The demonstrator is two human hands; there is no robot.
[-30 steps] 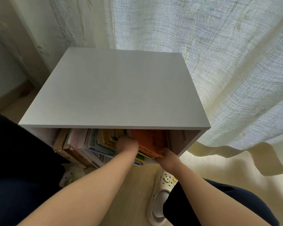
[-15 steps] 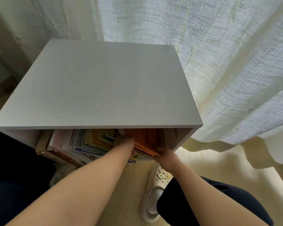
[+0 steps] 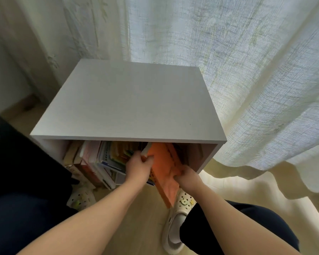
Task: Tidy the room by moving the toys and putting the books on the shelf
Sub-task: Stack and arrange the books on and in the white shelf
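A low white shelf box (image 3: 129,107) stands on the floor, its open front facing me. Several books (image 3: 98,159) stand packed inside on the left. An orange book (image 3: 164,170) sticks halfway out of the right part of the opening, tilted down toward the floor. My left hand (image 3: 139,167) grips its upper left edge. My right hand (image 3: 187,176) holds its lower right edge. The back of the opening is dark and hidden.
Pale curtains (image 3: 247,80) hang behind and to the right of the shelf, pooling on the wooden floor (image 3: 145,208). My feet in white clogs (image 3: 175,223) stand just in front of the shelf. Dark trousers (image 3: 17,199) fill the lower left.
The orange book has come further out of the opening and now tilts down toward my right foot. Both hands stay on it. The view has pulled back slightly.
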